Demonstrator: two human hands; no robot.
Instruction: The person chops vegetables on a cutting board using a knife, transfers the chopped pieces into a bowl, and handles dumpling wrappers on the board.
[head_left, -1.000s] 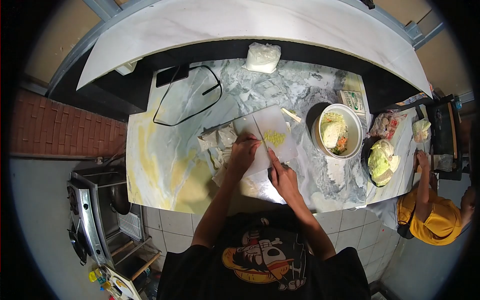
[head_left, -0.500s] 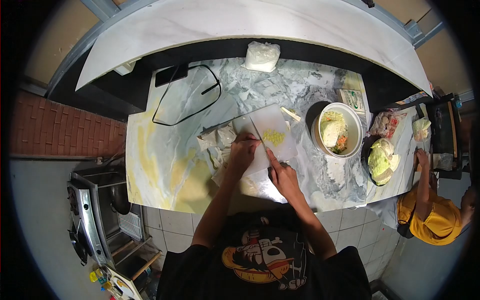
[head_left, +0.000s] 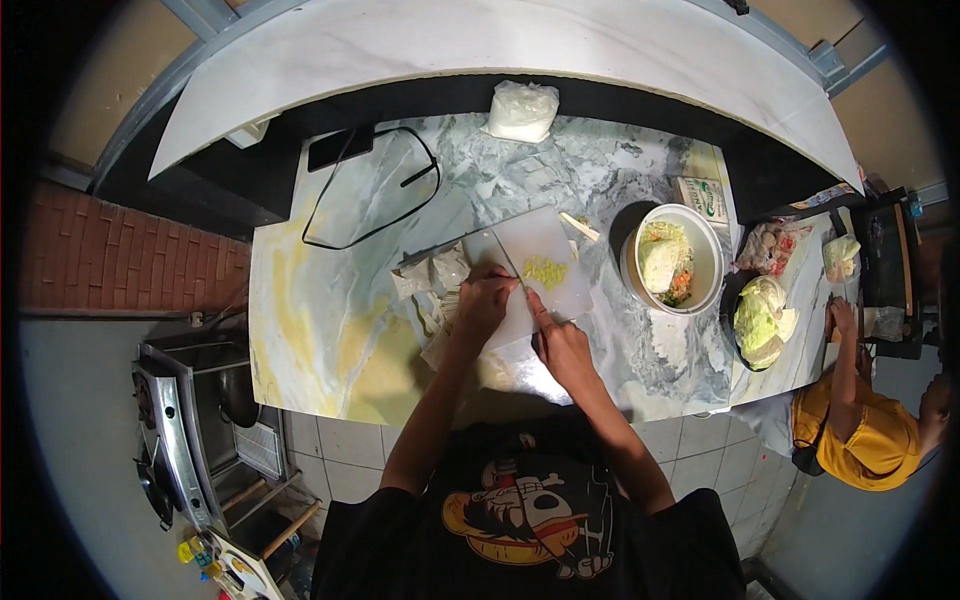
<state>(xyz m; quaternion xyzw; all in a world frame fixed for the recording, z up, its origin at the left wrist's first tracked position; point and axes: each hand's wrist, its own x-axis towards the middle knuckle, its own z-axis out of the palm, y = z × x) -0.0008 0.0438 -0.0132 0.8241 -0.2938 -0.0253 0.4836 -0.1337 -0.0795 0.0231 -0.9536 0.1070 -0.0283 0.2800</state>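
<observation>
A white cutting board point(head_left: 535, 230) lies at an angle on the marble-patterned table. My right hand point(head_left: 562, 345) is closed round the handle of a knife point(head_left: 508, 256), its index finger stretched forward along the tool. The blade points away from me across the board. On the left side of the blade, my left hand point(head_left: 486, 305) is closed with fingertips bunched close to it; whatever they pinch is too small to name. To the right of the blade sits a small heap of chopped pale green pieces point(head_left: 545, 271). Crumpled wrapping point(head_left: 432, 275) lies beside my left hand.
A white tub point(head_left: 712, 240) of cut vegetables stands to the right, with a cabbage point(head_left: 762, 320) beyond it. A tied bag of white stuff point(head_left: 523, 112) sits at the back. A black strap point(head_left: 320, 245) lies at left. Another person in a yellow shirt point(head_left: 870, 430) works far right.
My right hand and the knife have shifted slightly left, nearer my left fingertips. The whole view has moved a little. The chopped heap looks the same.
</observation>
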